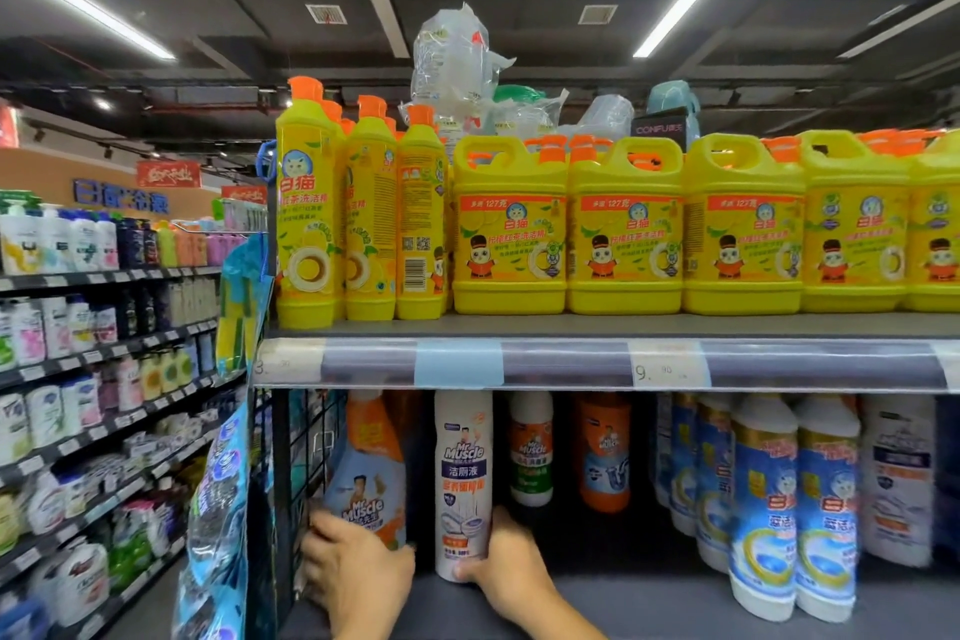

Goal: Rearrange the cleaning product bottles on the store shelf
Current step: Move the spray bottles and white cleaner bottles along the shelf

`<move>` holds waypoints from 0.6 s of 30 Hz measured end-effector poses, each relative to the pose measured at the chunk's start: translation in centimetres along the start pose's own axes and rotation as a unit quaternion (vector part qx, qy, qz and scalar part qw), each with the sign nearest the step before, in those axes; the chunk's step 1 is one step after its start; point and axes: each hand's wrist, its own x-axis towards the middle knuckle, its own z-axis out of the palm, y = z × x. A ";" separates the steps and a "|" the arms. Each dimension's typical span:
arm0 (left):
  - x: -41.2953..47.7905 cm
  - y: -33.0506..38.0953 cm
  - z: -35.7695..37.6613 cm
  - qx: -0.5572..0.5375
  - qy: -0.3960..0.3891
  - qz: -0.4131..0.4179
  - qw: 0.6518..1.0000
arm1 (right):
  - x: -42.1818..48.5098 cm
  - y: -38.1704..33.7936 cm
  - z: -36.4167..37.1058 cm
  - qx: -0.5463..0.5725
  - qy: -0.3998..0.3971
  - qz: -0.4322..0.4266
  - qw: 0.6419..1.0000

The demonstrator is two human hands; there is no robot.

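While the right hand (511, 568) wraps the base of a tall white cylindrical bottle (463, 478), thumb across the front and fingers curled behind, that bottle stands upright near the front of the lower shelf (623, 603), glossy shrink-sleeve label, smooth plastic. Left hand (358, 566) is closed loosely around the lower body of a spray bottle (366, 478) just to its left: orange shoulder, pale blue printed sleeve, waisted shape, up against a black wire grid panel (304, 447). Further back sit a smaller white bottle with a green band (531, 447) and an orange drain-cleaner bottle (604, 452), both round and upright, apart from the held ones. To the right, blue-and-white bottles (795, 509) stand in shiny clear film wrap. Shelf deck is matte grey; the clear plastic price rail (571, 363) above is glossy. Upper shelf carries slim yellow bottles (309, 208) with orange caps and squat yellow handled jugs (509, 229), hard moulded plastic.
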 end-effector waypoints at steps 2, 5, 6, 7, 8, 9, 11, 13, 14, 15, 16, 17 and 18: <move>0.7 -0.2 0.1 0.006 -0.017 0.004 1.000 | 0.1 -0.1 0.2 0.008 0.004 0.006 1.000; 1.7 -0.4 0.2 -0.001 -0.041 0.001 0.999 | 0.4 -0.3 0.4 0.011 0.012 0.020 1.000; 1.9 -0.4 0.3 -0.004 -0.042 0.003 0.999 | 0.5 -0.3 0.4 0.010 0.013 0.022 1.000; 2.0 -0.6 0.4 -0.007 -0.039 0.007 0.999 | 0.5 -0.3 0.4 0.008 0.015 0.022 1.000; 2.0 -0.7 0.5 -0.010 -0.035 0.012 0.999 | 0.6 -0.4 0.4 0.006 0.016 0.018 1.000; 2.0 -0.8 0.6 -0.013 -0.031 0.018 0.999 | 0.6 -0.4 0.4 0.004 0.018 0.015 1.000; 2.1 -1.0 0.9 -0.016 -0.024 0.028 0.999 | 0.7 -0.4 0.4 0.000 0.019 0.018 1.000; 2.3 -1.1 1.0 -0.018 -0.020 0.033 0.999 | 0.7 -0.3 0.5 -0.004 0.018 0.024 1.000; 2.4 -1.1 1.0 -0.019 -0.020 0.035 0.999 | 0.7 -0.3 0.6 -0.005 0.017 0.026 0.999; 2.5 -1.1 0.9 -0.020 -0.023 0.036 0.999 | 0.8 -0.3 0.7 -0.006 0.017 0.028 0.999; 2.6 -1.0 0.9 -0.021 -0.026 0.035 0.999 | 0.8 -0.4 0.7 -0.005 0.017 0.030 0.999; 2.7 -1.0 0.8 -0.016 -0.034 0.036 0.999 | 0.7 -0.5 0.8 -0.006 0.019 0.034 0.999; 2.8 -1.0 0.8 -0.002 -0.047 0.038 0.998 | 0.7 -0.6 0.9 -0.010 0.020 0.036 0.999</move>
